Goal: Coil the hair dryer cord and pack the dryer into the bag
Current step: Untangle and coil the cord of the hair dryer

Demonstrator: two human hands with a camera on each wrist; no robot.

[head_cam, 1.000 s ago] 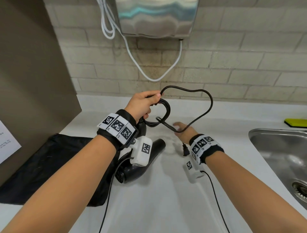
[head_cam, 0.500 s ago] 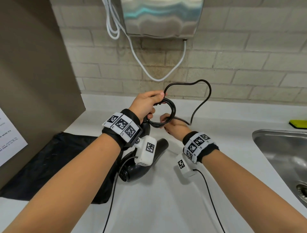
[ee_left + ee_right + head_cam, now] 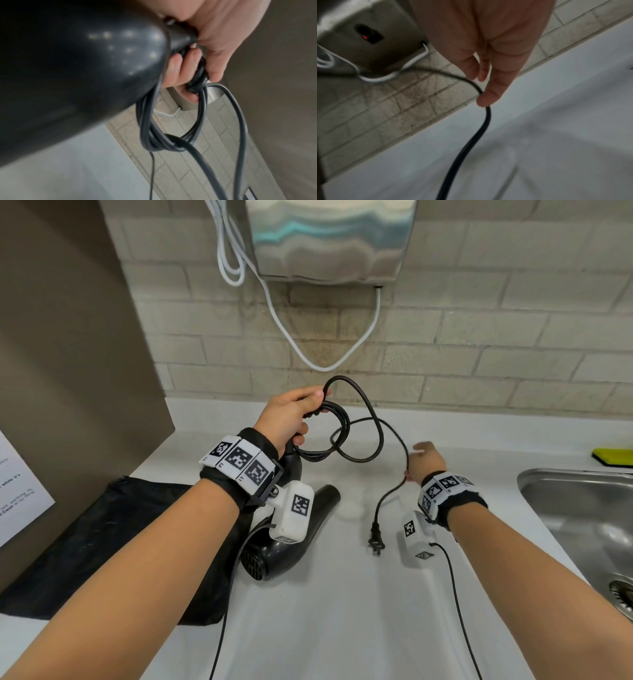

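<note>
My left hand (image 3: 291, 419) is raised over the counter and grips several coils of the black cord (image 3: 363, 419). The left wrist view shows its fingers (image 3: 185, 70) curled round the bundled cord (image 3: 171, 142), with the black hair dryer (image 3: 68, 67) right beside them. The dryer (image 3: 274, 556) hangs below that wrist, over the black bag (image 3: 102, 542) lying flat at the left. My right hand (image 3: 426, 462) is out to the right and pinches the loose cord (image 3: 471, 142) at its fingertips (image 3: 486, 100). The plug (image 3: 376, 539) dangles below it.
A steel sink (image 3: 582, 508) is set into the white counter (image 3: 342, 628) at the right, with a yellow sponge (image 3: 613, 457) behind it. A metal wall dryer (image 3: 329, 237) with a white cable (image 3: 322, 364) hangs on the brick wall. A brown partition (image 3: 68, 337) closes the left side.
My right hand has left the coil by my left hand and slid out to the right along the cord. The plug end now hangs below it.
</note>
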